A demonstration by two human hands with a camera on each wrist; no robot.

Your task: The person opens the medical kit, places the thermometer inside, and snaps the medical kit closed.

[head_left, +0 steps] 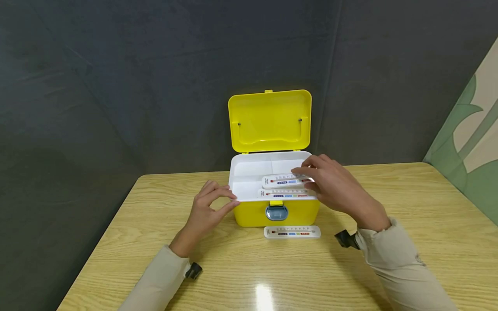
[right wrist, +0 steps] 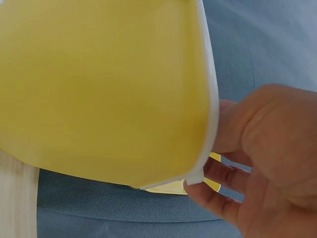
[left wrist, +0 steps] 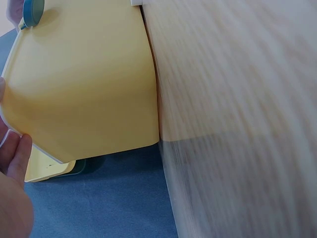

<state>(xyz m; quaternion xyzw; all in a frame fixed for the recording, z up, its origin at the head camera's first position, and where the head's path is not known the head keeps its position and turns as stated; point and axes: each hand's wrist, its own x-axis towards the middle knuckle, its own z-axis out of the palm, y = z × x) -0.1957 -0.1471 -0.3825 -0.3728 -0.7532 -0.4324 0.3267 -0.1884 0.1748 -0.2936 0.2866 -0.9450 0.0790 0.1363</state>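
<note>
A yellow storage box (head_left: 253, 216) stands on the table with its lid (head_left: 272, 116) raised and a white divided tray (head_left: 245, 190) in its top. My right hand (head_left: 334, 183) pinches the right end of a white strip thermometer (head_left: 285, 181) over the tray's front right compartment. A second thermometer (head_left: 278, 194) lies at the front of that tray. On the table before the box is a third thermometer (head_left: 292, 235). With thumb and fingertip, my left hand (head_left: 206, 207) pinches the tray's front left corner. The right wrist view hides most of the held thermometer behind the box.
The wooden table (head_left: 163, 216) reaches back to a dark grey cloth wall (head_left: 186, 86). A blue-grey latch (head_left: 276, 212) hangs on the box front. At the right stands a panel with green leaf shapes (head_left: 467, 125).
</note>
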